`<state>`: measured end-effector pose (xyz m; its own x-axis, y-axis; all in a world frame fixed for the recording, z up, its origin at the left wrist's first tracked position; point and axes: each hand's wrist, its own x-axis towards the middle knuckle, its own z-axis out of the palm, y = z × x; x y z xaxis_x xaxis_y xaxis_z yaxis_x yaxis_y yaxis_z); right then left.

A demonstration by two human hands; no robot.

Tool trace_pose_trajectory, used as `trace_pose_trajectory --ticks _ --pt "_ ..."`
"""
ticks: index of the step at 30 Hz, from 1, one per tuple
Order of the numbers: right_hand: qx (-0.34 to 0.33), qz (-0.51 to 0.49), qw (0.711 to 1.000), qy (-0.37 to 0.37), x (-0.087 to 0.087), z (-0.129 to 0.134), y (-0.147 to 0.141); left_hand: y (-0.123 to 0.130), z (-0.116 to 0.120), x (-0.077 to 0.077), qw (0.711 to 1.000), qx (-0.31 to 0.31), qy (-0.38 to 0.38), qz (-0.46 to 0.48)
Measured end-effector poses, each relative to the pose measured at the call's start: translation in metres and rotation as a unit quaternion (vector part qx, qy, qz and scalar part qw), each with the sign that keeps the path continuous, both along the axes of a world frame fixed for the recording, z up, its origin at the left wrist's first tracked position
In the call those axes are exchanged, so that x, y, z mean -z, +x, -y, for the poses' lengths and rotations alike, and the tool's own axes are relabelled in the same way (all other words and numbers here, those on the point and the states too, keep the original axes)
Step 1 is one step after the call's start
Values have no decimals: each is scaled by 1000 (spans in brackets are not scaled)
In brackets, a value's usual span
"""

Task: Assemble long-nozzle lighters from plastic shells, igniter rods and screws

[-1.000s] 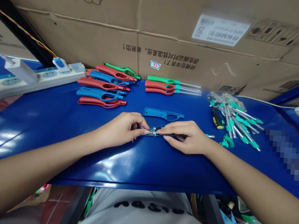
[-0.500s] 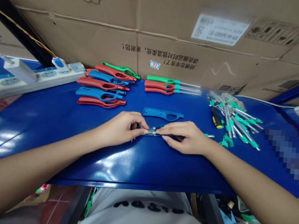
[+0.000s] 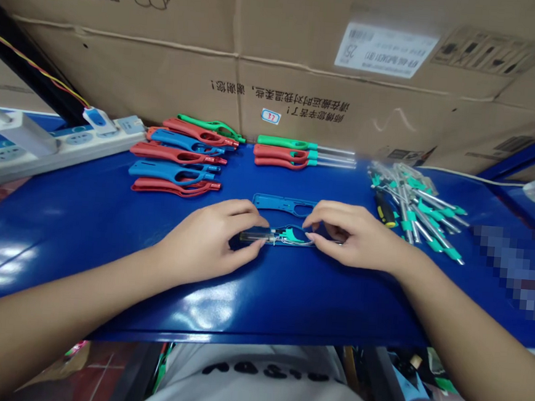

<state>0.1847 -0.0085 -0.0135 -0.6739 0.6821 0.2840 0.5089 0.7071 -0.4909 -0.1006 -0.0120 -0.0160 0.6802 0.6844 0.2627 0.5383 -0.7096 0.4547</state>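
On the blue table, a lighter assembly (image 3: 287, 234) lies in a blue half-shell, with a clear tank at its left, a green trigger part and thin wires. My left hand (image 3: 216, 236) grips the tank end between thumb and fingers. With thumb and forefinger nearly together, my right hand (image 3: 355, 235) holds the right part of the same assembly. Just behind it lies a separate blue half-shell (image 3: 279, 204), its right end partly hidden by my right hand.
Several red, blue and green lighter shells (image 3: 177, 172) are stacked at back left. Lighters with metal tubes (image 3: 283, 153) lie at back centre. Metal tubes with green parts (image 3: 426, 216) and a screwdriver (image 3: 384, 211) are at right. A power strip (image 3: 75, 142) runs along the left; cardboard (image 3: 166, 69) stands behind.
My hands have moved apart, the right one rightward and the left slightly left. The green trigger part and wires between them now show.
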Motion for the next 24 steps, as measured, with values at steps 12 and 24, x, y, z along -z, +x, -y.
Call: trace_pose_trajectory --ticks 12,24 --pt "-41 72 995 -53 6 -2 1 5 3 18 990 116 29 -78" --pt "-15 77 996 -40 8 -2 -5 6 0 20 992 112 4 -49"
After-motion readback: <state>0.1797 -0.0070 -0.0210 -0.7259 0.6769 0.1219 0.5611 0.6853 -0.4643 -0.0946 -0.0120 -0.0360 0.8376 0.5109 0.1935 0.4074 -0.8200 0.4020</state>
